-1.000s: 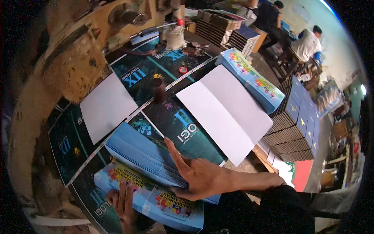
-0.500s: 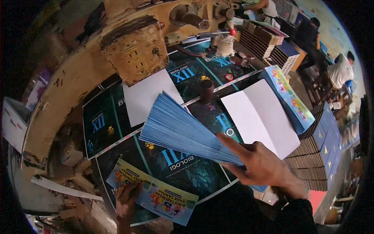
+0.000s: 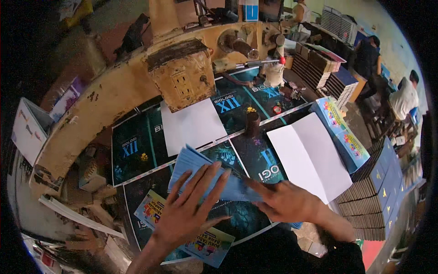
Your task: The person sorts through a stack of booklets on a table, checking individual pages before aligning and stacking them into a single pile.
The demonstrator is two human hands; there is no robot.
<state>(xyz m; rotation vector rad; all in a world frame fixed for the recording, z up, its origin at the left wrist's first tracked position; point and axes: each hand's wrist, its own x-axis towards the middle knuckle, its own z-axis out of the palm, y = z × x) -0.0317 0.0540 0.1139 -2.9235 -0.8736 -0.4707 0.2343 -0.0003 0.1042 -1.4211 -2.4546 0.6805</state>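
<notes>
My left hand [image 3: 189,208] lies flat, fingers spread, on a fanned stack of light blue sheets [image 3: 194,166] in the middle of the worktable. Pressing on the right end of the same stack is my right hand [image 3: 285,201], its fingers pointing left. A colourful booklet cover [image 3: 212,244] lies under my left wrist. The stack rests on dark printed cover sheets [image 3: 137,148] that line the table.
A folded white sheet [image 3: 310,155] lies to the right, another white sheet [image 3: 191,125] behind the stack. A worn yellow machine arm [image 3: 178,77] overhangs the back. Stacks of blue books [image 3: 378,192] stand at right; a small dark cylinder [image 3: 252,124] stands mid-table. People work at far right.
The blue stack, lifted and fanned half a second ago, now lies lower on the table. My left hand has come up from the colourful cover onto the stack.
</notes>
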